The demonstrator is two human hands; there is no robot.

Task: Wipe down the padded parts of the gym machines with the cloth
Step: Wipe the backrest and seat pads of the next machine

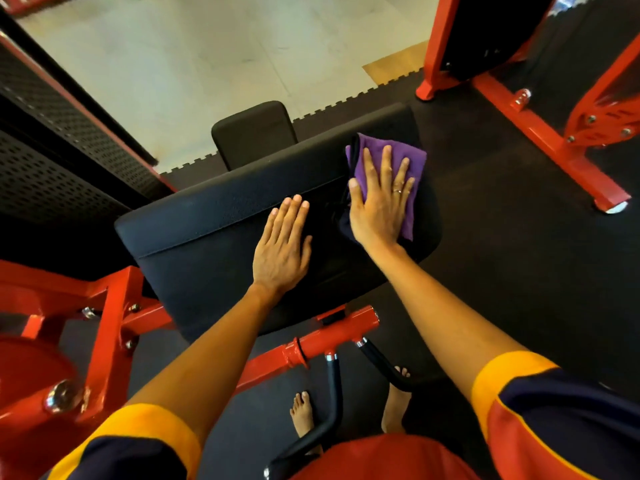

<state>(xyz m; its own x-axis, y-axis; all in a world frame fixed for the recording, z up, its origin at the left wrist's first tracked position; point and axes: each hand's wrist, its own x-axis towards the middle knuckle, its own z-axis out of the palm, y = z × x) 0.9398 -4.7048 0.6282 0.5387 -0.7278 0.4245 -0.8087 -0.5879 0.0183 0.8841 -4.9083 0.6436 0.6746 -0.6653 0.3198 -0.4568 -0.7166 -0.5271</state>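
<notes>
R grip (377, 209) pressed flat on cloth (415, 157) at far-right corner of pad (207, 237); L grip (282, 251) flat, empty, mid-pad; pad's long axis runs left of cloth.

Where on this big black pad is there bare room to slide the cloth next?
The pad is bare from its left edge to the left hand. Its right end is crowded by the cloth under the right hand.
</notes>
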